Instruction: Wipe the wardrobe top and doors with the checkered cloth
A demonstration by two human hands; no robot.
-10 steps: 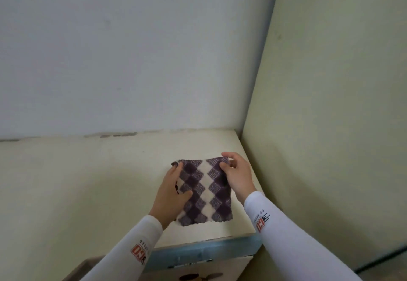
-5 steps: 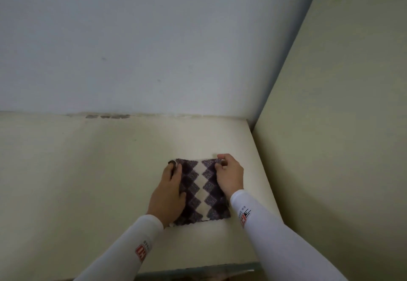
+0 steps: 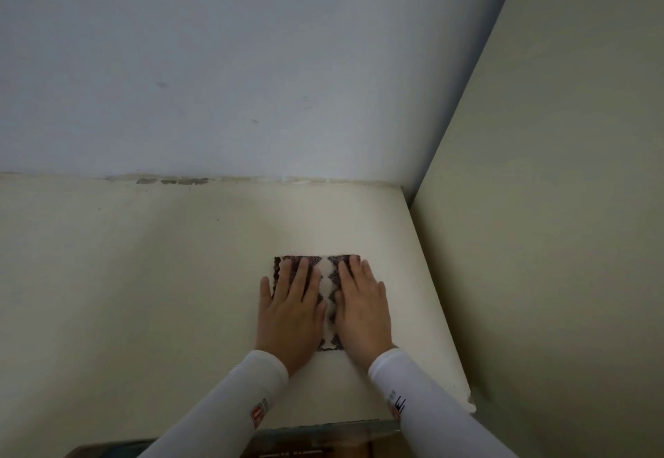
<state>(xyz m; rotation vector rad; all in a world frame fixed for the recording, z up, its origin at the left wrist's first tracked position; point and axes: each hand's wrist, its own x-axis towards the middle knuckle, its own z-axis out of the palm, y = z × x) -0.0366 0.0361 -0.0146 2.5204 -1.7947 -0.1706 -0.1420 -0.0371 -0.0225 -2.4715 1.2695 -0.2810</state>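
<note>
Up on the wardrobe top [image 3: 143,278], both bare hands lie flat on the checkered cloth [image 3: 327,288]. Left grip [image 3: 291,314] & right grip [image 3: 363,310] sit side by side, palms down, fingers straight and a little apart, pressing the fabric w/o curling round it; neither is clamped on anything. Left fingers [image 3: 305,272] reach nearly to the cloth's far edge, and the little finger lies off its left side on the bare surface. Right fingers [image 3: 346,269] cover the far right corner. Btwn the two grips a pale zigzag strip of the dark-purple-and-white pattern shows, and a bit of near hem peeks out by the wrists. The cloth lies flat.

Left sleeve [image 3: 222,411] and right sleeve [image 3: 431,411] are white, each w/ a small logo.

The surface is cream & matte, w/ faint specks left of the left grip. Beyond the fingertips it runs to a seam w/ the back wall [image 3: 251,62], pale blue-grey w/ a few faint marks. Along that seam, beyond and left of the grips, sits a row of dark patches [image 3: 172,181]. Right of the right grip the surface ends at its side edge, beside a greenish-cream side wall [image 3: 557,206]; whether they touch, cannot tell. By the right sleeve the chipped corner [image 3: 470,402] shows. Below the wrists runs a bluish front edge [image 3: 323,429].
</note>
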